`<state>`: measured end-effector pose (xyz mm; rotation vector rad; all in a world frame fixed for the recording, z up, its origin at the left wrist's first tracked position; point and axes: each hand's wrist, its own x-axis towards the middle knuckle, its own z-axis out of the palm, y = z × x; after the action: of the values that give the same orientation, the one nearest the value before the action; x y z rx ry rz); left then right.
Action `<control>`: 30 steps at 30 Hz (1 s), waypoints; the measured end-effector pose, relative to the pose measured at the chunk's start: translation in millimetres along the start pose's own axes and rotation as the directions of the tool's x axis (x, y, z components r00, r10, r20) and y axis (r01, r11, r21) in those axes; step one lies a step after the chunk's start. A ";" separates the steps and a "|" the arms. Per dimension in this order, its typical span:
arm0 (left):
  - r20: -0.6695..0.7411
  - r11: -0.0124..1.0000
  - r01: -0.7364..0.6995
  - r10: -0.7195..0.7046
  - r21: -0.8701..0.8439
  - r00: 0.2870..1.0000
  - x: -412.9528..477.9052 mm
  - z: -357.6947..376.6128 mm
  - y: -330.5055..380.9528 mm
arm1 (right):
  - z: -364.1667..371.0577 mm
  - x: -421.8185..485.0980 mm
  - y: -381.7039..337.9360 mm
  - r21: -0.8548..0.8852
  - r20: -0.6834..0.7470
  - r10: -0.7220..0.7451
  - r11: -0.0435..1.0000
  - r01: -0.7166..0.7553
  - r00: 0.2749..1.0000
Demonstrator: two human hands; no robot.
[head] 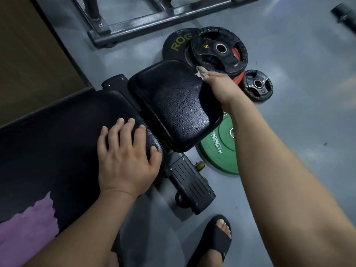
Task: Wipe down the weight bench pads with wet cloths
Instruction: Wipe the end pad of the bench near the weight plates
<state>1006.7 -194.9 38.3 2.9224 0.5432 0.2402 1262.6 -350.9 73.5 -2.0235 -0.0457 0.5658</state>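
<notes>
Fingers of your right hand (217,87) are mostly hidden, because you see that hand from behind the wrist. Only a crumpled whitish scrap of the cloth (200,72) sticks out past it, so you are grasping the cloth, though how your fingers lie round it cannot be made out. The cloth sits at the far right corner of the seat pad (173,105), at its edge; whether it presses on the pad cannot be told.

Your left hand (125,153) lies flat and released on the near end of the back pad (57,141), fingers spread, thumb near the pad's corner. That pad is dark and runs out of view on the left. A purple patch (25,234) shows at the lower left; whether it is fabric or worn padding is unclear.

Your right forearm covers part of the green plate (217,149) on the floor, cutting off its lettering. Beyond the seat pad a black plate (217,49) lies over another plate, and a red plate (238,78) peeks out beneath. A small plate (257,84) lies just beside them. A metal frame (154,20) is cut off at the top, and your sandal (217,239) shows at the bottom.
</notes>
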 end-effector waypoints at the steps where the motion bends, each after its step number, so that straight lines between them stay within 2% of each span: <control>1: 0.003 1.000 0.001 -0.001 -0.001 1.000 0.3 0.3 0.5 | 4.3 -0.8 -3.7 0.034 0.011 0.013 0.999 -0.014 1.000; 4: 0.009 1.000 -0.003 0.003 0.007 1.000 -1.4 0.5 0.3 | -6.9 -15.0 12.7 0.006 -0.024 0.047 0.999 -0.047 0.999; 6: 0.007 1.000 -0.007 0.007 0.012 1.000 -1.4 0.5 -0.7 | -18.6 -35.9 33.3 -0.017 -0.044 0.118 0.993 -0.118 0.992; 9: 0.008 1.000 -0.009 0.009 0.013 1.000 -0.7 1.2 -1.0 | -24.4 -55.8 48.2 0.093 -0.024 0.235 0.968 -0.231 0.972; 12: 0.003 1.000 -0.003 0.003 0.017 1.000 -2.1 0.7 -1.0 | -11.1 -47.9 34.8 0.279 -0.040 0.191 0.945 -0.173 0.981; 14: 0.000 1.000 -0.002 0.002 0.016 1.000 -2.5 0.0 -0.2 | 0.5 -40.0 36.4 0.436 -0.054 0.208 0.885 -0.164 0.977; 18: -0.001 1.000 -0.007 0.007 0.021 1.000 -2.8 1.3 1.6 | 14.0 -70.0 68.8 0.587 -0.135 0.278 0.795 -0.149 0.951; 21: -0.006 1.000 -0.012 0.012 0.021 1.000 -2.6 2.5 0.6 | 20.3 -92.6 80.0 0.638 -0.188 0.279 0.764 -0.099 0.942; 23: -0.003 1.000 -0.006 0.007 0.026 1.000 -3.2 2.3 0.5 | 21.2 -80.7 73.9 0.602 -0.271 0.272 0.796 -0.058 0.923; 25: -0.004 1.000 -0.005 0.005 0.024 1.000 -2.4 2.2 0.2 | 22.3 -66.5 63.7 0.611 -0.306 0.238 0.792 -0.002 0.922; 27: -0.003 1.000 -0.009 0.009 0.022 1.000 -2.4 2.6 0.0 | 27.2 -64.6 60.5 0.625 -0.388 0.243 0.778 0.061 0.889; 30: -0.004 1.000 -0.011 0.011 0.021 1.000 -3.1 3.2 0.5 | 53.6 -109.3 78.5 0.649 -0.422 0.266 0.756 0.084 0.866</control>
<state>1004.6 -197.0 34.9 2.9461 0.5334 0.2436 1127.6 -375.3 27.0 -1.4146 0.5105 0.0674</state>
